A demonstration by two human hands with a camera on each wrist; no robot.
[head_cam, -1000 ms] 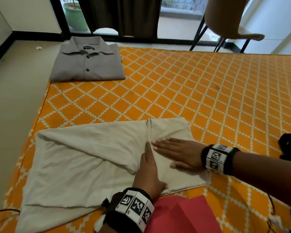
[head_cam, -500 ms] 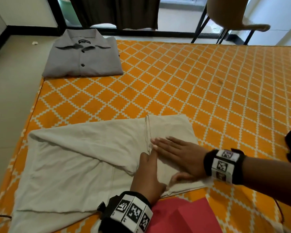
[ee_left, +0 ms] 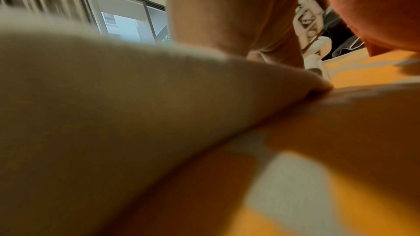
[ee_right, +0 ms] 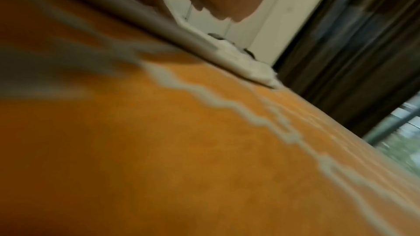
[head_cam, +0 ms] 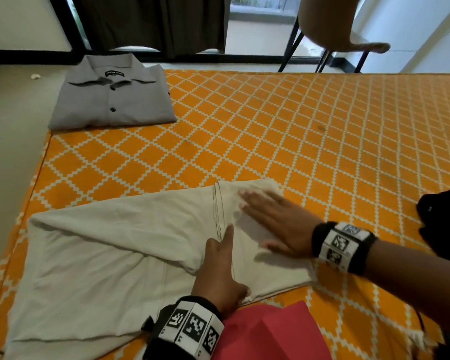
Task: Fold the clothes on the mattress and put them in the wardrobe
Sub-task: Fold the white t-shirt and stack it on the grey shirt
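Your right hand (head_cam: 278,224) lies flat, fingers straight and close together, palm pressed onto the right part of the cream garment (head_cam: 109,255). Your left hand (head_cam: 218,271) rests on the same cloth just beside it, forefinger stretched out along a stitched seam and thumb out toward the near edge; it grips nothing. Both wrists wear black bands with printed black-and-white markers. The cream garment lies on the near left part of the orange, white-latticed mattress (head_cam: 296,141), one flap folded diagonally across it from the left toward the seam. A pink-red cloth (head_cam: 270,336) lies at the near edge, just below the left wrist. On the mattress's far left corner sits a folded grey shirt (head_cam: 112,100), collar and buttons up, well apart from the cream one. A dark cloth (head_cam: 444,216) shows at the right edge. Beyond the mattress stand a chair (head_cam: 333,24) and dark curtains (head_cam: 151,22). Both wrist views are blurred.
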